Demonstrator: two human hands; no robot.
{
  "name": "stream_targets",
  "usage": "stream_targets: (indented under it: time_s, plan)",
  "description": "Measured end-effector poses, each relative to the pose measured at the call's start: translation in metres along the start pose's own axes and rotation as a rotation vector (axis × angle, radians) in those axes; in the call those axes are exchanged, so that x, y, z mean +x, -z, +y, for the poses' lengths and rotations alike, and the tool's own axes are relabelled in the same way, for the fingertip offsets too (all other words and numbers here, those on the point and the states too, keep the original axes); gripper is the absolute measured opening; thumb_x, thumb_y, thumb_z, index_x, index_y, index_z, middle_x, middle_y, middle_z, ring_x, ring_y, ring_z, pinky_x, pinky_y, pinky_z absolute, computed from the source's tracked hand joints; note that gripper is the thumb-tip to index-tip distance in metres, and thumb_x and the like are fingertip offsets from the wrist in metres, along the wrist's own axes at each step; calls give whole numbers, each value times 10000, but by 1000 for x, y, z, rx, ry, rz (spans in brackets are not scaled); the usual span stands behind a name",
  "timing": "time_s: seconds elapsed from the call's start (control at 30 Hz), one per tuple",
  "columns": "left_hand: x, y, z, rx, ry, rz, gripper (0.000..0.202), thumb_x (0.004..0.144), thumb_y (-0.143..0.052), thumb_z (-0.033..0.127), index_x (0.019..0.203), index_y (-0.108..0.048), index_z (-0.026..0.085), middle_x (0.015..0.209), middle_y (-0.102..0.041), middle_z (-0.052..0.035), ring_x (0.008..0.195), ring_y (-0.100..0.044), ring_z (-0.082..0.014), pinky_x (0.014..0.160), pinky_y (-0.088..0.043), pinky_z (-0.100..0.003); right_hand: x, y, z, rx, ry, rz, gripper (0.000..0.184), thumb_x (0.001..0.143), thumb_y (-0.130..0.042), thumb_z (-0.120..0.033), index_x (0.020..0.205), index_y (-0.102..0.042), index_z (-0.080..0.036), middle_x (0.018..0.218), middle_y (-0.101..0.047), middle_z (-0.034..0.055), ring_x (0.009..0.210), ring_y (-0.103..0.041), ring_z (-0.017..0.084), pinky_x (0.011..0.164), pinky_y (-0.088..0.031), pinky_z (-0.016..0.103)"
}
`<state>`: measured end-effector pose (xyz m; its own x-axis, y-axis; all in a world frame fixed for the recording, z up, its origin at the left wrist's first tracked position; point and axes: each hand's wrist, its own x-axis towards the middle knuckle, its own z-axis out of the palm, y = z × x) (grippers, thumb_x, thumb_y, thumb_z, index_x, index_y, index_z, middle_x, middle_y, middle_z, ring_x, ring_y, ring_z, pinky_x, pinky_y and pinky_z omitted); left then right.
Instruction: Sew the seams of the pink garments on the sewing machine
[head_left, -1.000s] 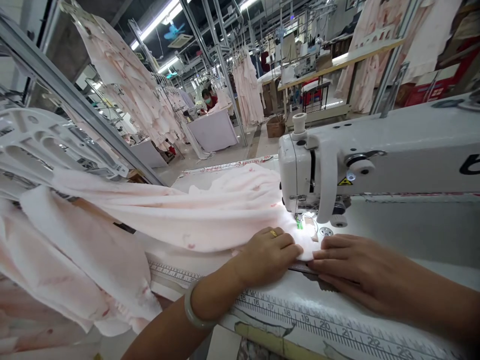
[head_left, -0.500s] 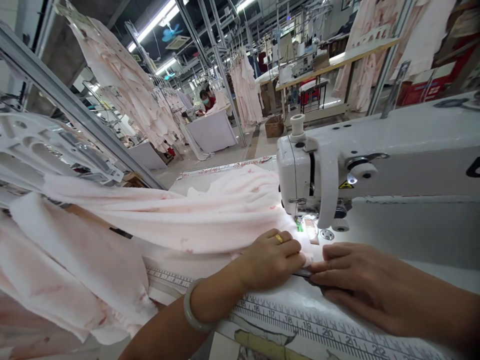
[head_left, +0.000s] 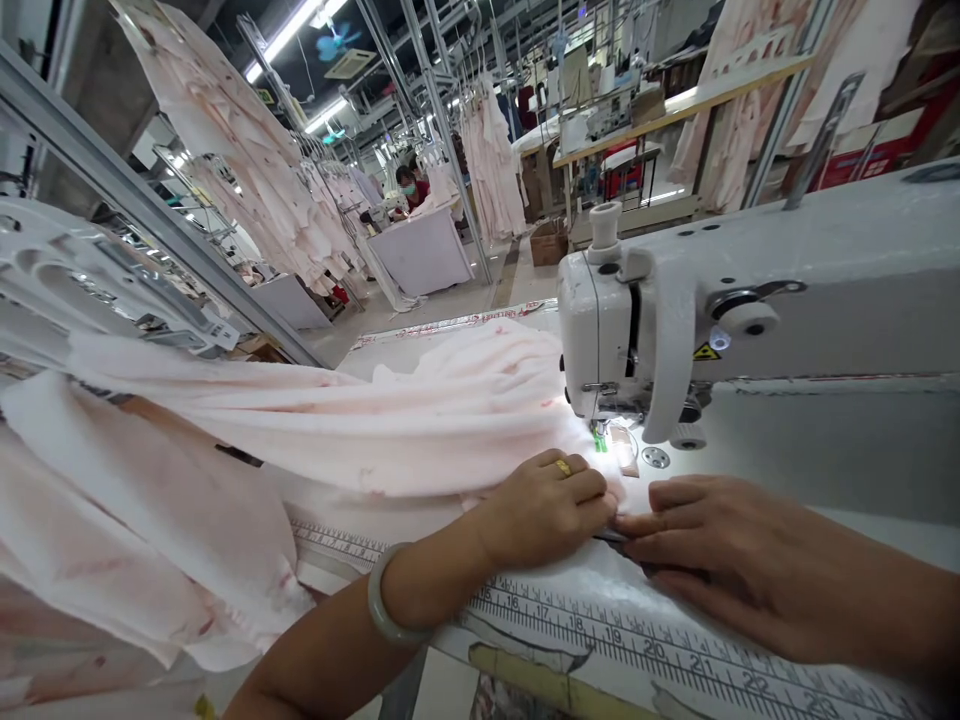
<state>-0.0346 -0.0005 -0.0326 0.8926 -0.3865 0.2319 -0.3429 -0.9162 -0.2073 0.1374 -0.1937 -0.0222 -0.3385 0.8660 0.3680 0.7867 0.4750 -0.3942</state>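
Note:
Pale pink fleece fabric (head_left: pixel 390 420) lies bunched across the table and runs under the head of a white sewing machine (head_left: pixel 675 310). My left hand (head_left: pixel 544 505), with a gold ring and a pale bangle on the wrist, rests on the fabric's edge just in front of the needle, its fingers curled and pressed down. My right hand (head_left: pixel 712 545) lies flat on the table to the right, fingers stretched toward the left hand's fingertips. Both hands meet at the fabric's near edge by the presser foot (head_left: pixel 622 445).
A printed ruler strip (head_left: pixel 637 640) runs along the table's front edge. More pink fabric (head_left: pixel 135 520) hangs off the left side below a white plastic rack (head_left: pixel 90 280). Pink garments hang on rails behind. A person sits at a far table (head_left: pixel 420 250).
The two hands have drawn slightly closer together at the fabric edge, and the view has shifted a little. The fabric lies much as before.

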Motion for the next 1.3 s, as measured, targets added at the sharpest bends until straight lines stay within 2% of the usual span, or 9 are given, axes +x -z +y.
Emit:
stream_targets:
  time_s: [0.1, 0.23, 0.43, 0.63, 0.8, 0.9, 1.1, 1.2, 1.3]
  plan:
    - [-2, 5, 0, -77, 8, -24, 195, 1146, -560, 187, 1130, -754, 172, 1106, -784, -77, 980, -694, -182, 931, -558, -334, 1, 2, -2, 6, 8, -11, 317, 1134, -522, -280, 942, -775, -281, 826, -786, 46, 745, -720, 241, 657, -570, 368]
    - [-5, 12, 2, -71, -4, -35, 233, 1139, -529, 189, 1199, -748, 138, 1152, -785, -96, 1002, -702, -199, 943, -578, -356, 0, 10, 2, 47, 11, 17, 250, 1113, -582, -289, 1042, -822, -302, 920, -845, 31, 794, -770, 238, 712, -622, 372]
    - [-5, 13, 5, -38, -3, -73, 246, 1124, -548, 138, 1281, -737, 136, 1199, -782, -107, 1067, -713, -206, 969, -575, -354, -13, 12, 30, -207, -21, 278, 320, 1139, -537, -222, 1183, -852, -262, 1072, -888, 44, 895, -822, 224, 812, -654, 364]
    - [-7, 13, 5, -88, 36, 5, 290, 1166, -488, 175, 1296, -741, 122, 1336, -790, -123, 1137, -735, -211, 1045, -601, -363, -19, -6, 43, -272, -32, 234, 362, 1149, -520, -276, 1381, -798, -282, 1342, -844, 46, 1070, -840, 246, 870, -687, 393]
    - [-12, 6, 6, -133, 32, -11, 284, 1120, -538, 138, 1319, -740, 129, 1299, -804, -132, 1145, -757, -224, 1029, -635, -382, -10, -6, 35, -328, 57, 186, 392, 1175, -430, -246, 1253, -814, -249, 1189, -883, 25, 1027, -842, 224, 936, -668, 412]
    - [-13, 1, 2, -148, 37, -3, 272, 1114, -574, 140, 1331, -737, 133, 1316, -802, -135, 1158, -764, -228, 1036, -638, -386, -8, -5, 32, -349, 26, 164, 374, 1157, -445, -233, 1213, -813, -265, 1225, -877, 16, 1017, -845, 227, 917, -642, 434]
    - [-3, -5, -23, -173, 43, 15, 291, 1159, -513, 155, 1351, -730, 125, 1266, -810, -128, 1162, -766, -224, 1059, -616, -376, -15, -11, 40, -400, -111, 179, 352, 1171, -488, -353, 1423, -729, -310, 1297, -859, 18, 1060, -832, 269, 996, -577, 496]
    - [2, -4, -30, -171, 71, -12, 312, 1151, -500, 137, 1368, -725, 135, 1161, -799, -108, 1036, -764, -209, 1007, -615, -367, -14, -10, 43, -419, -110, 227, 351, 1184, -459, -395, 1373, -730, -277, 1093, -887, 19, 960, -824, 297, 924, -577, 515]
    - [3, -3, -30, -156, 73, 5, 341, 1142, -482, 117, 1381, -723, 142, 1183, -798, -107, 1097, -747, -216, 1024, -595, -368, -9, -7, 39, -416, -59, 276, 352, 1201, -403, -347, 1277, -741, -283, 1026, -886, 13, 857, -811, 265, 845, -580, 475]
